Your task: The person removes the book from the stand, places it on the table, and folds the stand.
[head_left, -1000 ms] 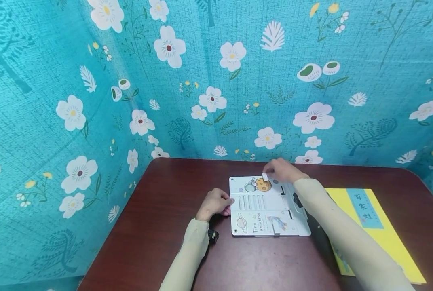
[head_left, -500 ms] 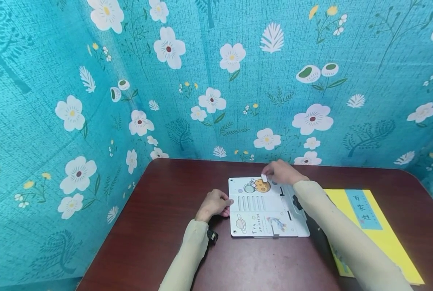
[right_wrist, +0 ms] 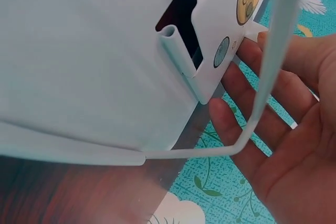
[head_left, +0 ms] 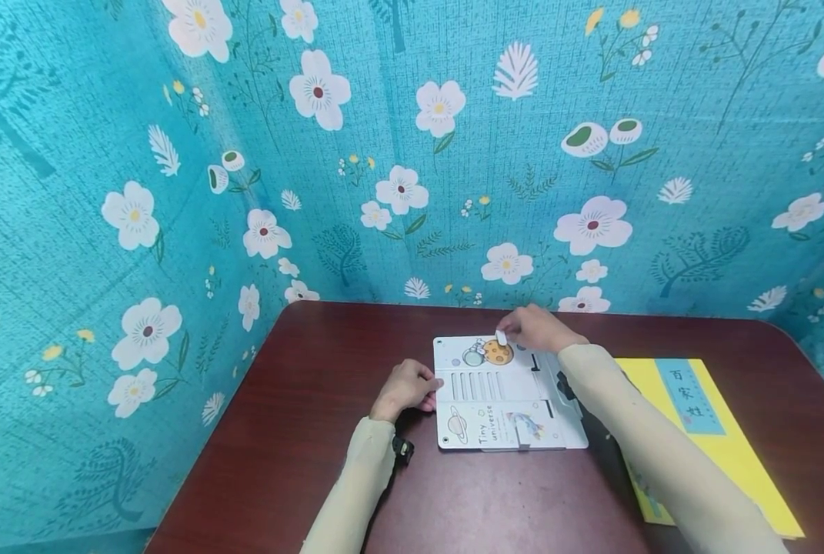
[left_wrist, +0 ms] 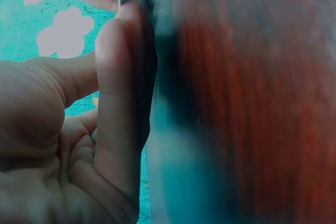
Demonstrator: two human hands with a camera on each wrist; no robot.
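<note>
A white folding book stand [head_left: 460, 358], printed with a planet, an astronaut and the words "Tiny universe", lies flat on the dark red-brown table. My left hand [head_left: 406, 388] grips its left edge, thumb on top and fingers at the edge; the left wrist view shows this hand [left_wrist: 118, 103] from the side. At the far edge my right hand [head_left: 538, 327] pinches a small white tab [head_left: 501, 337] beside the orange moon print. In the right wrist view, a white wire support [right_wrist: 189, 153] crosses in front of the right hand's fingers [right_wrist: 244, 85].
A yellow book [head_left: 737, 454] with a blue title strip lies to the right, partly under the right forearm. A teal flowered cloth [head_left: 398, 246] hangs behind the table [head_left: 315, 369] and down its left side. A black clip-like part [head_left: 565, 385] sits at the stand's right side.
The whole head view has shifted slightly, moving the scene a little left. Both hands keep their places on the stand, and the grip looks the same.
</note>
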